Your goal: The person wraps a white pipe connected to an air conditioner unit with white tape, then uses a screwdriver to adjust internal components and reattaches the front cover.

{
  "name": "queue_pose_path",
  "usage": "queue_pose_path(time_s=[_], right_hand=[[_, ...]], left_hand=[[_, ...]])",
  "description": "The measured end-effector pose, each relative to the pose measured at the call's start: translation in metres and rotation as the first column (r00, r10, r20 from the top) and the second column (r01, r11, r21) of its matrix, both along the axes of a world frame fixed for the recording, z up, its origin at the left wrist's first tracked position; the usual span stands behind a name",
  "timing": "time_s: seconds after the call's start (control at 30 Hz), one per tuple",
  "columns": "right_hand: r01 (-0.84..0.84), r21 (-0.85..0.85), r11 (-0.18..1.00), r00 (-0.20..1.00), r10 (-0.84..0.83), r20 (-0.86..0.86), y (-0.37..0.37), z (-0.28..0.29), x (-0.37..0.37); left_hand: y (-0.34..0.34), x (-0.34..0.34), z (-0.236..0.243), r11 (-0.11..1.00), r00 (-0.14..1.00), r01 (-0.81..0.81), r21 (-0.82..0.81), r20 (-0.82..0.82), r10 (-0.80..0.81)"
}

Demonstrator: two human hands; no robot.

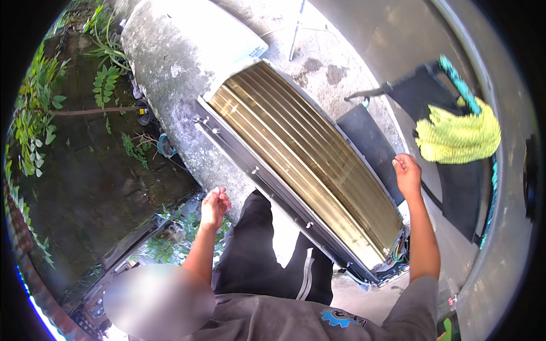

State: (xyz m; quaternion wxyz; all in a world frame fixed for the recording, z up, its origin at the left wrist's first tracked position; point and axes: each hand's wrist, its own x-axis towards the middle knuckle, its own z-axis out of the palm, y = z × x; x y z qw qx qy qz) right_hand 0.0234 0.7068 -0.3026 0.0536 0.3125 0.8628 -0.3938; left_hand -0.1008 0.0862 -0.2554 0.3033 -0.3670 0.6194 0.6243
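In front of my legs lies a long air conditioner unit (307, 165) with its cover off, its gold-coloured metal fins bare and set at a slant. My left hand (215, 208) is raised beyond the unit's near long side, apart from it, with the fingers curled together. Off the far long side is my right hand (408, 175), its thumb and fingers closed in a pinch over a dark flat panel (368, 133). What either hand holds, if anything, is too small or hidden to make out. Coloured wires (400, 250) show at the unit's lower right end.
To the right, a yellow-green fluffy cloth (458, 133) hangs over a black object by a teal rope (458, 85). A white panel (227, 25) lies beyond the unit's upper end on the concrete floor (165, 62). Leafy plants (37, 108) and dark ground are at left.
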Motion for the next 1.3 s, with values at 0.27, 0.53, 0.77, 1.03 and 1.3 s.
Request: queue_pose_path(time_s=[0.27, 0.53, 0.77, 1.03, 1.3], right_hand=[[-0.144, -0.144, 0.979, 0.986, 0.129, -0.107, -0.181, 0.197, -0.115], [-0.476, -0.033, 0.879, 0.863, 0.460, -0.209, -0.379, 0.207, -0.232], [-0.322, -0.297, 0.899, 0.947, 0.305, -0.101, -0.439, 0.187, -0.298], [-0.151, -0.528, 0.836, 0.987, 0.158, -0.034, -0.444, 0.197, -0.311], [-0.004, -0.474, 0.880, 0.997, -0.031, -0.067, -0.451, 0.204, -0.215]], left_hand=[[0.121, -0.044, 0.099, 0.811, 0.984, 0.040, 0.584, 0.118, -0.133], [0.088, -0.133, 0.110, 0.698, 0.890, -0.163, 0.697, 0.410, -0.202], [-0.006, -0.216, 0.101, 0.729, 0.877, -0.090, 0.679, 0.400, -0.265], [-0.026, -0.248, 0.097, 0.737, 0.783, 0.000, 0.676, 0.459, -0.420], [-0.011, -0.218, 0.107, 0.713, 0.637, 0.294, 0.637, 0.425, -0.643]])
